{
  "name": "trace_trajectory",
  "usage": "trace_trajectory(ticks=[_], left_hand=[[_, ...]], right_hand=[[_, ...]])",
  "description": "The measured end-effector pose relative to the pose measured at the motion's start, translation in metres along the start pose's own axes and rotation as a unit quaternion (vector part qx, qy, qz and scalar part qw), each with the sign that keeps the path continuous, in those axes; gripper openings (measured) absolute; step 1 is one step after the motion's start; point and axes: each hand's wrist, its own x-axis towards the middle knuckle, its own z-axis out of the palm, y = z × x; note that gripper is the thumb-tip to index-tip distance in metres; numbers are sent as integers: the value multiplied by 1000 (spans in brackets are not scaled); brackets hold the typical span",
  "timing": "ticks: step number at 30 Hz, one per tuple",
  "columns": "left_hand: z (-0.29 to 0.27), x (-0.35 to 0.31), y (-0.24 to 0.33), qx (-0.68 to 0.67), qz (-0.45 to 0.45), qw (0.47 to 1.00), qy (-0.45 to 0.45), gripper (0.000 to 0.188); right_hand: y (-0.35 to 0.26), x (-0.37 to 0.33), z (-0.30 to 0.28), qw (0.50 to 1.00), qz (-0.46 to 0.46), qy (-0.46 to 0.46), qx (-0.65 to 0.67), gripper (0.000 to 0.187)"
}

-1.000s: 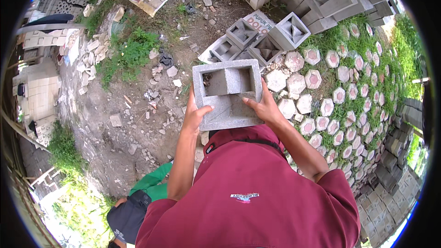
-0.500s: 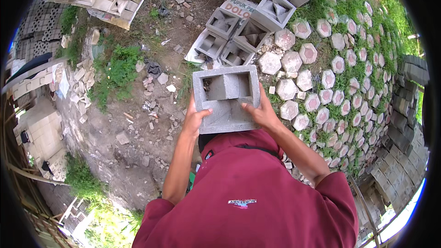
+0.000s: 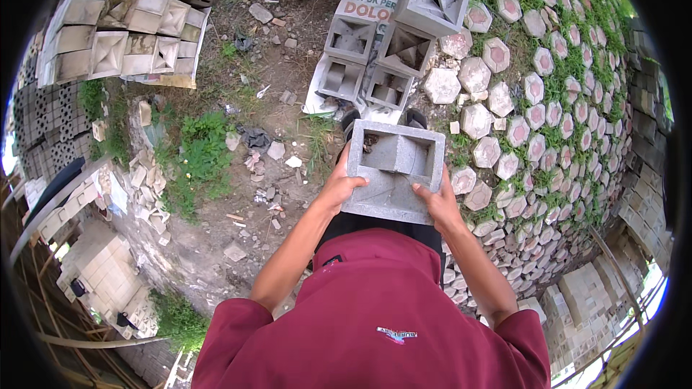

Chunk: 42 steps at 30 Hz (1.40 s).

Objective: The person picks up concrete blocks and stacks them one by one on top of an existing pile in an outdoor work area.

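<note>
A grey concrete ventilation block [image 3: 389,198] is held out in front of my body, its recessed face with slanted inner panels turned up. My left hand [image 3: 340,186] grips its left side, thumb pressed on the near face. On the opposite side my right hand [image 3: 440,203] holds it the same way. The fingers beneath the block are hidden. Just beyond it, similar ventilation blocks sit on a printed white sack [image 3: 364,1]: a front left block [image 3: 340,78], a front right block [image 3: 389,86], and a taller one [image 3: 432,1] at the back.
Hexagonal pavers [image 3: 476,121] with grass between them cover the ground to the right. Rubble and a green weed patch [image 3: 204,155] lie on the dirt at left. Stacked blocks [image 3: 108,36] stand at the far left. My shoes show just beyond the held block.
The held block and both hands now appear farther right and slightly lower in the view, which has shifted. My shoes have come into sight. Both hands keep their grip.
</note>
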Motion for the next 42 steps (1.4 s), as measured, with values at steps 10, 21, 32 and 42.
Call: trace_trajectory(ticks=[10, 21, 32, 42], left_hand=[[-81, 75, -73, -5, -103, 995, -12, 100], [-154, 347, -236, 32, -71, 997, -26, 100], [-168, 531, -277, 162, 114, 979, -57, 102], [-169, 557, -285, 183, 147, 972, -28, 101]], right_hand=[[128, 95, 10, 999, 15, 40, 15, 83], [271, 373, -62, 993, -95, 67, -16, 86], [298, 557, -115, 980, -185, 66, -41, 83], [298, 599, -129, 963, -252, 58, -70, 83]])
